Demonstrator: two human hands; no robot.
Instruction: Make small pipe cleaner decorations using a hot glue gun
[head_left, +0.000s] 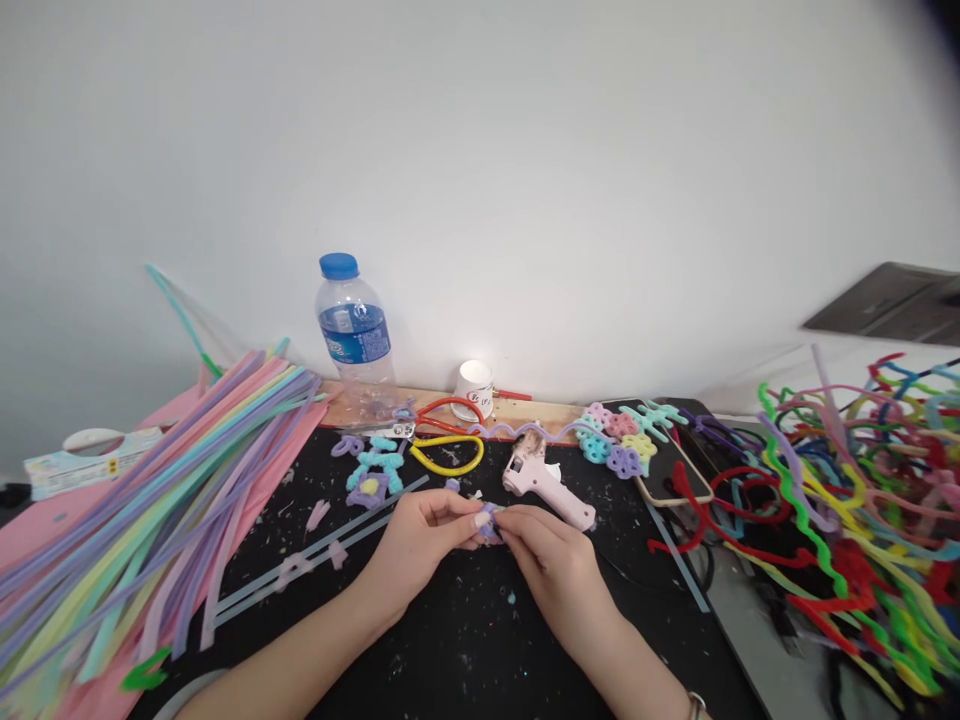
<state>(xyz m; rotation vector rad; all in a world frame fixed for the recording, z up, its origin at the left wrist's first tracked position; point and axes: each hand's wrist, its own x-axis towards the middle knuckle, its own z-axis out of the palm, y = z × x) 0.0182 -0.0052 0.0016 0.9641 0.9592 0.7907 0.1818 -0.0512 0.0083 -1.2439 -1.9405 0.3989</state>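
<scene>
My left hand (424,540) and my right hand (553,560) meet over the black mat, thumbs and fingertips pinched on a small purple pipe-cleaner piece (490,522). Fingers cover much of it, so its full shape is hidden. Just beyond my right hand lies a pale pink glue gun (551,485). Scissors with red and yellow handles (448,470) rest behind my left hand. To their left is a turquoise and purple pipe-cleaner figure (373,472). Several pastel flower loops (621,440) sit in a cluster at the back right.
Bundled pastel pipe cleaners (180,480) cover the left side; a tangle of bright ones (847,500) fills the right. A bottle (355,335) and a white paper cup (475,388) stand by the wall. Translucent glue sticks (300,570) and a phone (679,468) lie on the table.
</scene>
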